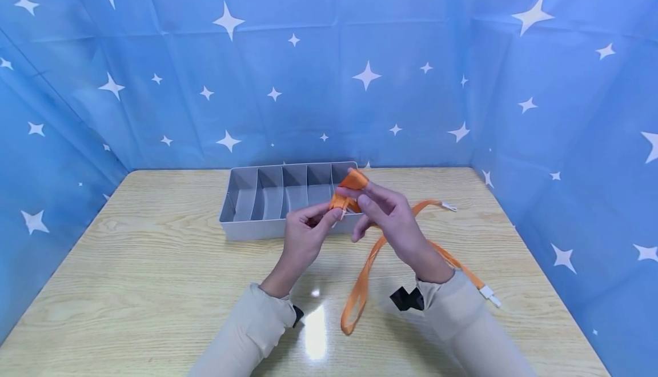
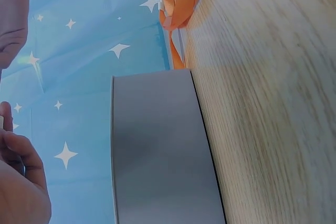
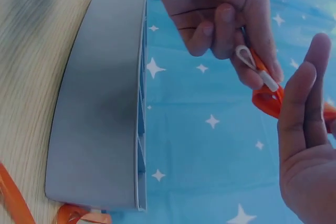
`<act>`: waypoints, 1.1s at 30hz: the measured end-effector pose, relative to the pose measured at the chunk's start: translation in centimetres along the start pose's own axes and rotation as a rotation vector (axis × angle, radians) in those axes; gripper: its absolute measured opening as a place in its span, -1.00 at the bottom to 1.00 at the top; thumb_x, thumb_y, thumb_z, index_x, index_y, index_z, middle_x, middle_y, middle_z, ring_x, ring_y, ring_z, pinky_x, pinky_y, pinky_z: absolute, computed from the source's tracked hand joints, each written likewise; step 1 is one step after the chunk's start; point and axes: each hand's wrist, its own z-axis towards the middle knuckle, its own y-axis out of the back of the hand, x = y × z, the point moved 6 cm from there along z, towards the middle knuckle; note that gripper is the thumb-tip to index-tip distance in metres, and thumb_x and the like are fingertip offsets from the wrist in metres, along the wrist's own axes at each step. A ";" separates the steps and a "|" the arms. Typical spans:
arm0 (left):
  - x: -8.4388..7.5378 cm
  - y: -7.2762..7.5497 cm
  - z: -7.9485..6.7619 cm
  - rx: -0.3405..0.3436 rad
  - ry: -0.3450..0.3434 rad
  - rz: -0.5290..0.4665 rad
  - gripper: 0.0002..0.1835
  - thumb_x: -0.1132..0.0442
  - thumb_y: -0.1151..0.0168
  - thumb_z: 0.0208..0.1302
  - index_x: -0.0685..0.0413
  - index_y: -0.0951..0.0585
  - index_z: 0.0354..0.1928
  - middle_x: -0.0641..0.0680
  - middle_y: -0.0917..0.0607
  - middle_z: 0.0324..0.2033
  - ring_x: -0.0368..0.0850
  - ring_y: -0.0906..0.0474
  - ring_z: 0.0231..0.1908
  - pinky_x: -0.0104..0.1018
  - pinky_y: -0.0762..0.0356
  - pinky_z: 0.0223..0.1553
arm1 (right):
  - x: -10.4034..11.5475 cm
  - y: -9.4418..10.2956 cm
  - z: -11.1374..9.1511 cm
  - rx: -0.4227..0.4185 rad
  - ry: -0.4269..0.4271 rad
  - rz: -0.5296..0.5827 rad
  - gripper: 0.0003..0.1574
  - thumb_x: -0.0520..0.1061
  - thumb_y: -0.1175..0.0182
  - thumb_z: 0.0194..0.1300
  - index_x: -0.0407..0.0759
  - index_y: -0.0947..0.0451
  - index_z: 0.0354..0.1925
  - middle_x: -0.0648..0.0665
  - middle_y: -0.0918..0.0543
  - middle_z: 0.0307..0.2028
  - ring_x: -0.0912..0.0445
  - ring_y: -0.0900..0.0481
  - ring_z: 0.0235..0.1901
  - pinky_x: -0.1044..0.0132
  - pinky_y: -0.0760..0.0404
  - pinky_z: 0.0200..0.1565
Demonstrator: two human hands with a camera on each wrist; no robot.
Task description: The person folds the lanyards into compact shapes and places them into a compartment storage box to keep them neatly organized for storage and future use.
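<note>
An orange lanyard point(image 1: 354, 180), folded into a short bundle, is held up between both hands over the front right of a grey divided tray point(image 1: 257, 229). My left hand point(image 1: 304, 234) pinches its lower end between thumb and fingers. A thin white loop point(image 3: 245, 56) with a white sleeve sticks out beside those fingers in the right wrist view. My right hand point(image 1: 396, 217) holds the upper fold, the strap passing around its raised fingers. In the left wrist view, the left hand point(image 2: 23, 182) shows only at the left edge, and the bundle is out of sight.
More orange lanyard strap point(image 1: 362, 285) lies on the wooden table point(image 1: 154, 297), partly under the right forearm. One end has a white loop point(image 1: 449, 207), another a white clip point(image 1: 490, 295). A blue star-patterned curtain point(image 1: 288, 80) stands behind and beside the table.
</note>
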 end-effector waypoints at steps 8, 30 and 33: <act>-0.4 0.1 0.2 -0.021 0.026 0.013 -0.82 0.42 -0.32 0.29 0.39 -0.72 -0.12 0.27 -0.74 -0.44 -0.25 -0.44 -0.61 -0.48 -0.30 -0.62 | 0.2 -0.6 -0.3 0.024 0.100 -0.132 -0.41 -0.21 -0.03 0.53 -0.28 -0.26 0.45 -0.29 -0.50 0.28 -0.03 -0.67 -0.56 0.10 -0.71 -0.35; -1.5 -0.2 0.6 -0.077 0.119 -0.072 -0.79 0.35 -0.34 0.30 0.37 -0.73 -0.11 0.04 -0.70 -0.54 -0.19 -0.39 -0.71 -0.50 -0.32 -0.67 | -0.2 -1.3 -0.9 -0.009 0.348 -0.472 -0.50 -0.22 -0.20 0.40 -0.32 -0.50 0.27 -0.29 -0.45 0.32 0.15 -0.69 -0.54 0.28 -0.63 -0.48; -1.7 -0.2 0.6 -0.084 0.108 -0.077 -0.78 0.35 -0.34 0.30 0.37 -0.73 -0.09 0.13 -0.73 -0.50 -0.12 -0.41 -0.71 -0.49 -0.35 -0.66 | -0.4 -1.5 -1.0 -0.021 0.408 -0.546 -0.48 -0.08 -0.19 0.45 -0.33 -0.51 0.25 -0.28 -0.48 0.30 0.19 -0.68 -0.50 0.31 -0.61 -0.47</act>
